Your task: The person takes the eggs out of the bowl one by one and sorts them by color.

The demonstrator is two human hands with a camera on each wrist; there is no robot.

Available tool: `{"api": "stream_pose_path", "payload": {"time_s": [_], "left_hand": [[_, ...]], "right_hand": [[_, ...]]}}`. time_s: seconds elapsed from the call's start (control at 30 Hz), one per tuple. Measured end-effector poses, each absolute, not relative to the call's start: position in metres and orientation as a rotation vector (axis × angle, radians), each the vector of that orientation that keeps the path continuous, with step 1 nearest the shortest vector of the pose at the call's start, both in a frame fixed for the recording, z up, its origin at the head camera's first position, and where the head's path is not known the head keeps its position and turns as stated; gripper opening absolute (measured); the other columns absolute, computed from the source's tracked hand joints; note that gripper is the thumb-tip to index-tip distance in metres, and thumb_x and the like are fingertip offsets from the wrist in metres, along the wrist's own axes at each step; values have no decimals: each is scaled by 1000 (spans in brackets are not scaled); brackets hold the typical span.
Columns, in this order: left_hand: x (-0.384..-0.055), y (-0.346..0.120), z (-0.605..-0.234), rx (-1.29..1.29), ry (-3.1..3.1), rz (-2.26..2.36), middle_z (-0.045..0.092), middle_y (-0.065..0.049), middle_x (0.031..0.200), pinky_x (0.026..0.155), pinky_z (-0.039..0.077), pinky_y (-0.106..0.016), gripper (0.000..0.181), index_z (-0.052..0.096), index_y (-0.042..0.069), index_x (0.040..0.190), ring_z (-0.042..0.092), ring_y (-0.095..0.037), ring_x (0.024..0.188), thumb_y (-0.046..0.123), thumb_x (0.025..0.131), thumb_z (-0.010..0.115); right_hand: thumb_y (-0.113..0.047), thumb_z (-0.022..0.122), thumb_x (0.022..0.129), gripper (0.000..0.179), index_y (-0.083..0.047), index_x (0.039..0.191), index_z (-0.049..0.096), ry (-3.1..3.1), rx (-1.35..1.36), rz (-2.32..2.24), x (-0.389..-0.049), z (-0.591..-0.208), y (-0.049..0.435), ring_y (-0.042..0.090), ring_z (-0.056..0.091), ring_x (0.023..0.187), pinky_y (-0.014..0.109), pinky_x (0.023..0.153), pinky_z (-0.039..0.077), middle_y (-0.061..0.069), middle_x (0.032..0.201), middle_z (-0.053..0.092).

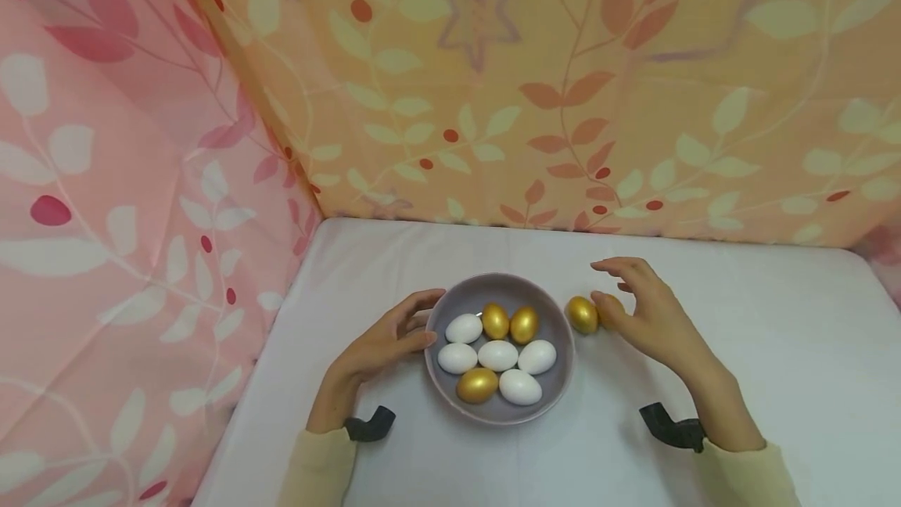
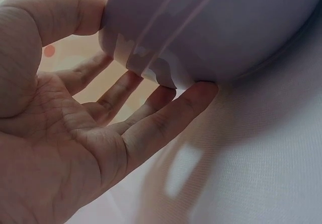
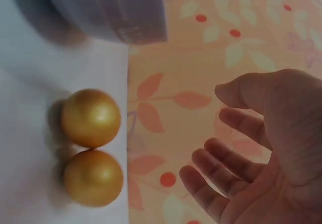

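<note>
A grey-purple bowl [image 1: 498,413] holds several white eggs [image 1: 497,355] and three golden eggs [image 1: 477,386]. My left hand [image 1: 383,343] is at the bowl's left side. In the left wrist view its thumb and fingertips [image 2: 204,88] touch the bowl's outer wall [image 2: 201,38] without wrapping around it. Right of the bowl, two more golden eggs [image 3: 91,117] lie side by side on the white cloth. Over these two, my right hand [image 1: 655,323] hovers with thumb and fingers spread apart, holding nothing. In the head view it partly covers the right-hand golden egg [image 1: 608,311].
A white cloth [image 1: 394,452] covers the table. Patterned fabric stands as a yellow-orange wall [image 1: 479,100] behind it and a pink wall [image 1: 105,217] on the left. Each wrist bears a black mount [image 1: 672,429].
</note>
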State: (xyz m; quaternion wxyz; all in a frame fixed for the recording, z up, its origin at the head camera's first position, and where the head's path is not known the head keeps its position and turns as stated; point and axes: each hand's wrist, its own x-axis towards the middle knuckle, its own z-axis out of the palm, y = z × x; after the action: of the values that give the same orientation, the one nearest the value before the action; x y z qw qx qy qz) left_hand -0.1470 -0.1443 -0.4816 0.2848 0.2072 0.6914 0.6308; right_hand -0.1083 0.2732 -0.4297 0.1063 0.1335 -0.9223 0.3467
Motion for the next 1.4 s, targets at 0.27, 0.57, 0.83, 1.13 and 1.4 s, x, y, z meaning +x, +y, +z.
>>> {"api": "stream_pose_path", "payload": {"time_s": [0.27, 0.57, 0.83, 1.13, 1.4], "left_hand": [[-147, -141, -479, 540, 1844, 1691, 41, -8, 165, 108, 56, -43, 65, 40, 24, 160, 44, -38, 153, 6, 103, 65], [-144, -146, -478, 517, 1855, 1696, 40, -9, 165, 108, 56, -41, 65, 40, 24, 160, 44, -40, 153, 6, 102, 65], [-147, -145, -478, 525, 1830, 1700, 40, -8, 166, 108, 56, -39, 66, 39, 24, 161, 44, -38, 153, 7, 103, 65], [-149, -145, -478, 521, 1823, 1703, 39, -8, 166, 108, 56, -41, 67, 39, 24, 161, 43, -39, 153, 6, 102, 65], [-148, -144, -480, 528, 1789, 1719, 39, -9, 166, 107, 57, -40, 66, 38, 23, 161, 43, -39, 153, 4, 103, 63]], "right_hand": [[-15, 76, 97, 43, -15, 139, 66, -2762, 608, 1004, -118, -405, 248, 27, 65, 121, 48, 97, 58, 5, 137, 63], [-16, 75, 98, 30, -14, 128, 70, -2812, 834, 1140, -138, -399, 213, 27, 72, 109, 40, 88, 62, 5, 126, 68], [-18, 74, 96, 34, -4, 127, 70, -2996, 917, 889, -146, -399, 178, 25, 67, 97, 39, 86, 56, 12, 119, 70], [-19, 70, 97, 24, -4, 116, 71, -3122, 1032, 763, -158, -407, 151, 16, 59, 84, 33, 77, 51, 7, 101, 68], [-18, 76, 91, 18, -3, 99, 69, -3215, 948, 610, -157, -416, 133, 18, 53, 74, 34, 72, 47, 3, 82, 62]]}}
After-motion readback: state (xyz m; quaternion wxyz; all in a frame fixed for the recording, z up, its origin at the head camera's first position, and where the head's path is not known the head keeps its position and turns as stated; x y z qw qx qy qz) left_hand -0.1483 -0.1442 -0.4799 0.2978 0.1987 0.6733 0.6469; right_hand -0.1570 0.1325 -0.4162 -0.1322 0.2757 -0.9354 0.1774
